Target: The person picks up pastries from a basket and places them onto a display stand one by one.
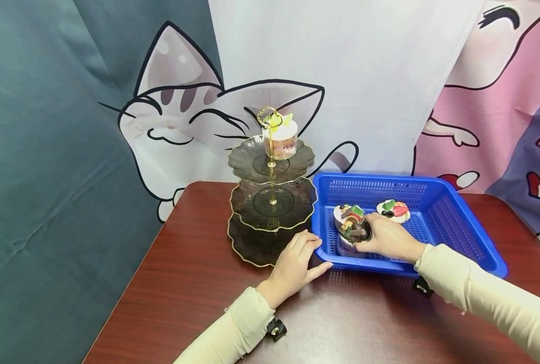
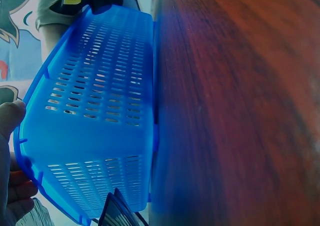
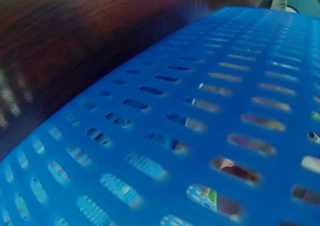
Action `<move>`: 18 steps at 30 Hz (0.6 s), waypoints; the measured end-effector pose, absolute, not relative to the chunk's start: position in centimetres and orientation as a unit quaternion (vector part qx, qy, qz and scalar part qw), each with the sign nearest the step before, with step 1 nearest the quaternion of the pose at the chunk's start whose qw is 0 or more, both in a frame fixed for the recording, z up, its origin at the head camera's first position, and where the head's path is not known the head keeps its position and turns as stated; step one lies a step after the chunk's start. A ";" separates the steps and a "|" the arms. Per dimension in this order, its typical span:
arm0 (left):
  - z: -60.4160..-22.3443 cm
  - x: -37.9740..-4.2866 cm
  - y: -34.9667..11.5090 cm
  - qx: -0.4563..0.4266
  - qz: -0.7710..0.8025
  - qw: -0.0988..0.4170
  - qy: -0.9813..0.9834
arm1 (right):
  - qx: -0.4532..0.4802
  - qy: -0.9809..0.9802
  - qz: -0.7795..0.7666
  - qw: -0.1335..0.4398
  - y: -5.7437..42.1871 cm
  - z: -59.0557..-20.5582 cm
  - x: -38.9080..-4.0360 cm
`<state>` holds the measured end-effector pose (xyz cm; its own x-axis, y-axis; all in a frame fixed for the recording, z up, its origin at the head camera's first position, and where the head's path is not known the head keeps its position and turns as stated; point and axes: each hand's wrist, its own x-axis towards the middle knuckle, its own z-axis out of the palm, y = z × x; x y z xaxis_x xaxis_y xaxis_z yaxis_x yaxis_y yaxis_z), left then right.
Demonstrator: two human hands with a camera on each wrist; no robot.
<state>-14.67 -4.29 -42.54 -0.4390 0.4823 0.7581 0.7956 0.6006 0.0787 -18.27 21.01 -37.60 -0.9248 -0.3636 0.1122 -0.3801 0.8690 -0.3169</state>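
My left hand [image 1: 294, 265] rests at the near left corner of a blue plastic basket [image 1: 463, 222], its fingers on the left rim and its thumb at the front rim. The left wrist view shows the thumb and fingertips [image 2: 22, 191] spread along that rim. Inside the basket, my right hand [image 1: 390, 237] grips a small cup cake [image 1: 357, 231] with a dark chocolate topping. Right behind it stands another cake [image 1: 343, 212] with fruit and a green piece on top. A third cake [image 1: 394, 210], topped with strawberry and dark berries, sits farther right in the basket.
Left of the basket, close beside it, stands a three-tier dark stand [image 1: 293, 199] with gold wavy edges. Its top tier bears a layered cake [image 1: 282, 143] with yellow topping next to the gold handle [image 1: 270, 119]. Behind the reddish-brown table [image 1: 170, 298] hangs a cartoon-cat cloth [image 1: 365, 65].
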 end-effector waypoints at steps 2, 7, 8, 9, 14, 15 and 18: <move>-42.6 -14.6 -4.3 -0.390 -0.216 0.358 -0.820 | 0.186 -0.966 0.176 0.019 21.1 -37.4 -18.2; -42.7 -14.6 -4.3 -0.391 -0.213 0.361 -0.820 | 0.179 -0.966 0.188 0.008 21.3 -36.7 -18.1; -42.7 -14.6 -4.3 -0.391 -0.214 0.360 -0.820 | 0.179 -0.966 0.188 0.008 21.3 -36.4 -18.2; -42.6 -14.7 -4.3 -0.391 -0.215 0.360 -0.819 | 0.182 -0.965 0.188 0.010 21.3 -36.2 -18.2; -42.6 -14.8 -4.3 -0.393 -0.222 0.359 -0.817 | 0.186 -0.966 0.180 0.012 21.2 -35.3 -18.1; -42.6 -14.8 -4.3 -0.393 -0.222 0.359 -0.817 | 0.186 -0.966 0.179 0.011 21.2 -35.2 -18.1; -42.6 -14.8 -4.3 -0.392 -0.223 0.357 -0.818 | 0.183 -0.967 0.178 0.005 21.1 -35.1 -18.1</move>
